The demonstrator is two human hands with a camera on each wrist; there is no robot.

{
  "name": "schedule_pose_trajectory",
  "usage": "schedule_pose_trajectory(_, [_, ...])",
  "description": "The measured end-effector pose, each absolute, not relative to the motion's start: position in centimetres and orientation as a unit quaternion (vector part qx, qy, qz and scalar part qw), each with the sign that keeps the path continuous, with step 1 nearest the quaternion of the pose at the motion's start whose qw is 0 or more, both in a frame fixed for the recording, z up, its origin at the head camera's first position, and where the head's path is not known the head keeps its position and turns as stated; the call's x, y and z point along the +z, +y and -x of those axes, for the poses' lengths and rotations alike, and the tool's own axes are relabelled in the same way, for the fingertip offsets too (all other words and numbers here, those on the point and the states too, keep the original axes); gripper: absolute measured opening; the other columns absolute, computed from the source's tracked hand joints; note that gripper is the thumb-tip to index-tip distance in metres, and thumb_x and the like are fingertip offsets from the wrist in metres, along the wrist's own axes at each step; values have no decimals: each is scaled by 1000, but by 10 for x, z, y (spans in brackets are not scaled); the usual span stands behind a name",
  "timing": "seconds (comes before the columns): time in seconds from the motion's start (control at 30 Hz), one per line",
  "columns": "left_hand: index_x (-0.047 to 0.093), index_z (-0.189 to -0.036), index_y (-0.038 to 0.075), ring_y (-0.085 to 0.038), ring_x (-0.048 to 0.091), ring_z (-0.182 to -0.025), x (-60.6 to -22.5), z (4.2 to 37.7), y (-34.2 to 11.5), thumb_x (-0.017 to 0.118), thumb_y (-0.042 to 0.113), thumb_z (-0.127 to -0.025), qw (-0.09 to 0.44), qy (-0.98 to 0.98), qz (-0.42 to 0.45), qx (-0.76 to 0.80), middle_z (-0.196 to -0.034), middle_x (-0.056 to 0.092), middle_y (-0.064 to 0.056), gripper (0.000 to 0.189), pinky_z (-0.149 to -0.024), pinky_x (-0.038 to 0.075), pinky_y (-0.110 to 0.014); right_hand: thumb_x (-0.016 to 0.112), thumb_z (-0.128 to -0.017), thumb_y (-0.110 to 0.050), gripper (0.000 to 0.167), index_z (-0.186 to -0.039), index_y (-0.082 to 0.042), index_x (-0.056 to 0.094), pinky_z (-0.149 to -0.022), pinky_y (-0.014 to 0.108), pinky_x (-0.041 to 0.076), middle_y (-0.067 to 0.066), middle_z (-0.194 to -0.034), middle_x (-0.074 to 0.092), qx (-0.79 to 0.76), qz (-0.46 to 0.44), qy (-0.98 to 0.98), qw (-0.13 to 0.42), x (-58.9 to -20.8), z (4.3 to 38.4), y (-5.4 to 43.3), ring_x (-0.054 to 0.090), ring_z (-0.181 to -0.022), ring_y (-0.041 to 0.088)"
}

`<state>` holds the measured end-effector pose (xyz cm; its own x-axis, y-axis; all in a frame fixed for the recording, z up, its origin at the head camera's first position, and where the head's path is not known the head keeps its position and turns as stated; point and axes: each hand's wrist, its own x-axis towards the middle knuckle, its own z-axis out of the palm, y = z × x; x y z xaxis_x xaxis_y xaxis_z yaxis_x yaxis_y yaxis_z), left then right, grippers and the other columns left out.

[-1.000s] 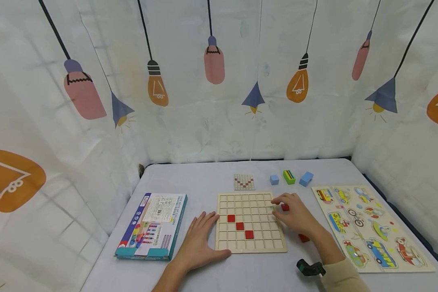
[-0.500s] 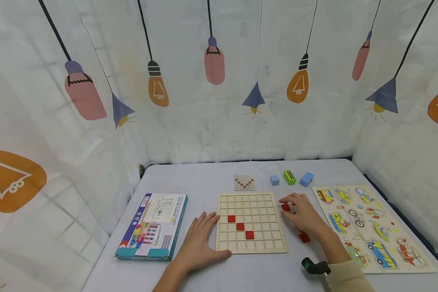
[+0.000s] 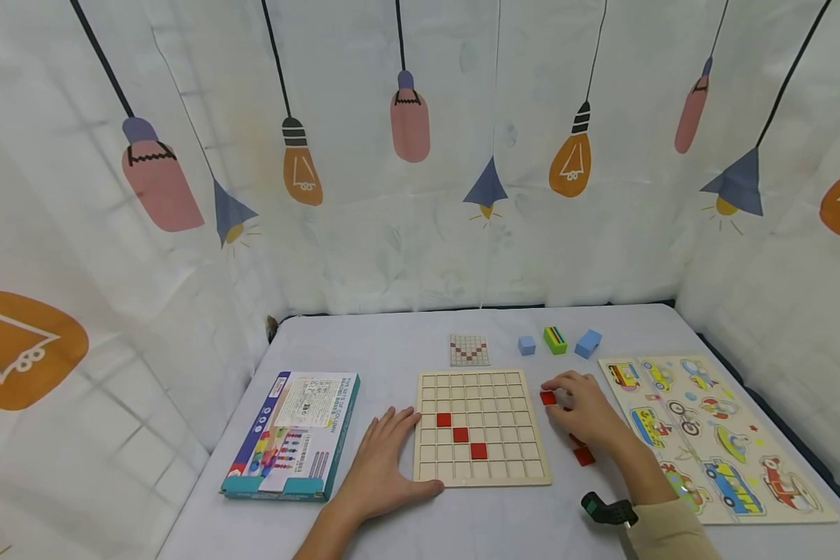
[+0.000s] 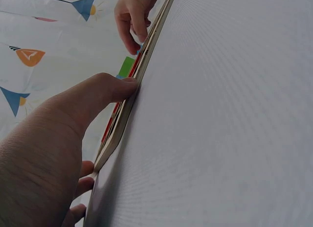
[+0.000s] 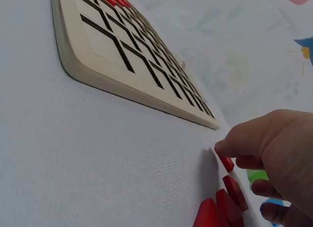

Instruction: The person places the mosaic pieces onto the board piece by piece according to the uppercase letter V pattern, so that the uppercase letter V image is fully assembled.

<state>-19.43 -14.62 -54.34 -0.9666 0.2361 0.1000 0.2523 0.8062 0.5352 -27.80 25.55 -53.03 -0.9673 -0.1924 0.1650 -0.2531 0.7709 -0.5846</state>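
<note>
A square wooden grid board lies flat on the table, with red tiles set in a diagonal on its left half. My left hand rests against it, fingers spread along the left side and thumb on the front edge. Right of the board, my right hand reaches over a loose red tile with thumb and fingers loosely bent. In the right wrist view the thumb tip overlaps that tile; a firm pinch is not visible. More loose red tiles lie nearer me, partly hidden by the hand.
A small pattern card lies behind the board. Blue blocks and a green striped block stand at the back. A flat box lies at left, a vehicle picture board at right.
My right hand has drawn back from the board's right edge, moving right to the loose red tile. The tile and my left hand have stayed in place.
</note>
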Motion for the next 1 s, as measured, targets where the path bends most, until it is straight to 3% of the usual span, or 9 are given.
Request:
schedule_pose_trajectory(0.33, [49,-168,25,-33,26,-173,-545,195,-146,87,83,-69,17,-950,130,-284,-177,44,3,120,-143,17,-60,80,-101,-17,30,-132,-17,79,-90,34,58,4,-136,71,319,-119,-939,47,-535,278,257,53,-116,22])
schedule_pose_trajectory(0.8, [50,-167,24,-33,26,-173,-544,194,-147,87,82,-70,18,-950,130,-282,-177,44,3,119,-143,17,-61,81,-103,-20,19,-121,-20,80,-95,38,60,-1,-124,73,320,-115,-939,49,-538,277,257,56,-114,21])
schedule_pose_trajectory(1.0, [50,-167,25,-33,26,-173,-544,194,-147,87,82,-70,17,-950,131,-283,-177,45,3,119,-143,17,-61,82,-102,-23,20,-121,-20,78,-100,47,63,-1,-123,72,324,-109,-939,43,-537,276,257,59,-121,26])
